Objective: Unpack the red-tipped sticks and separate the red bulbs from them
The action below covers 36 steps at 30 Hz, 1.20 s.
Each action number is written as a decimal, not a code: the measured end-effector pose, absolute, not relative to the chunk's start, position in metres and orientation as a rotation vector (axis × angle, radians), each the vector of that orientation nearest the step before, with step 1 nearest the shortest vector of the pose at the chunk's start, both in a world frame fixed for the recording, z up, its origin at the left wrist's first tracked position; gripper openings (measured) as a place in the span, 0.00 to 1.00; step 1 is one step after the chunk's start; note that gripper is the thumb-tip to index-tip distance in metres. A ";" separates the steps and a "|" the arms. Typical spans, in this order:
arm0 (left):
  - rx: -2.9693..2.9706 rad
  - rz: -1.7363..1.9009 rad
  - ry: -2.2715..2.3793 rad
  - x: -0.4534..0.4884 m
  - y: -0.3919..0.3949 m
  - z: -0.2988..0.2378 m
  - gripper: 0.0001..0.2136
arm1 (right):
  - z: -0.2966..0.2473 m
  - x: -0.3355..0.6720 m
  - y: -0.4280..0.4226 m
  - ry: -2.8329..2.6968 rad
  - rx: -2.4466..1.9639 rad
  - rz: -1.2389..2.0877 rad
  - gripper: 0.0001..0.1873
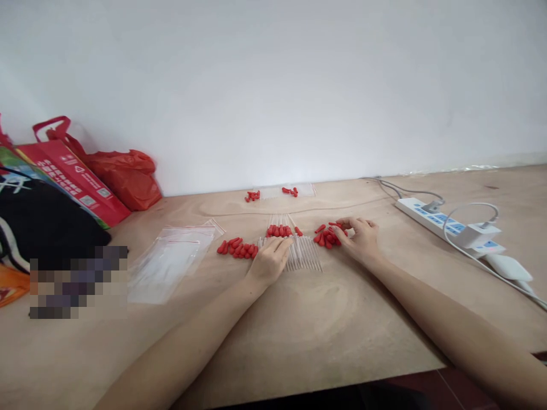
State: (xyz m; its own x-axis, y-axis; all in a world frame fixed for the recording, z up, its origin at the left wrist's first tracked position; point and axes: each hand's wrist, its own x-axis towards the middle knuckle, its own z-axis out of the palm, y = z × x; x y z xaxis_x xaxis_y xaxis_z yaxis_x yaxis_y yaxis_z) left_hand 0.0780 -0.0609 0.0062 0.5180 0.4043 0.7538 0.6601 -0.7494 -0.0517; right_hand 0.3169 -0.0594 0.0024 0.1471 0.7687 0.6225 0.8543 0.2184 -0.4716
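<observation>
My left hand (pixel 271 259) rests over a fan of thin clear glass dropper tubes (pixel 305 256), its fingers together and bent down; what lies under the fingertips is hidden. Just beyond it, red rubber bulbs (pixel 278 230) sit in a row on the ends of several tubes that point toward the wall. Another group of loose red bulbs (pixel 237 247) lies to the left of this hand. At the pile of red bulbs (pixel 327 237) on the right, my right hand (pixel 361 238) pinches one red bulb between thumb and fingers.
Clear zip bags (pixel 171 259) lie flat at left. Near the wall, a clear bag of tubes (pixel 273 192) has red bulbs at both ends. A white power strip (pixel 427 217) with plugs and cables runs along the right. Red bags (pixel 123 176) and a black bag (pixel 47 222) stand at far left.
</observation>
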 end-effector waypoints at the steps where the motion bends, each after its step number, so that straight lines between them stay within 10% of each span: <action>1: -2.430 -1.078 -0.879 0.080 -0.060 0.006 0.10 | 0.002 0.318 -0.059 -1.609 -1.562 -0.114 0.15; 36: -2.856 -0.813 -0.882 0.070 -0.071 0.017 0.20 | -0.001 0.337 -0.049 -1.701 -1.655 -0.129 0.17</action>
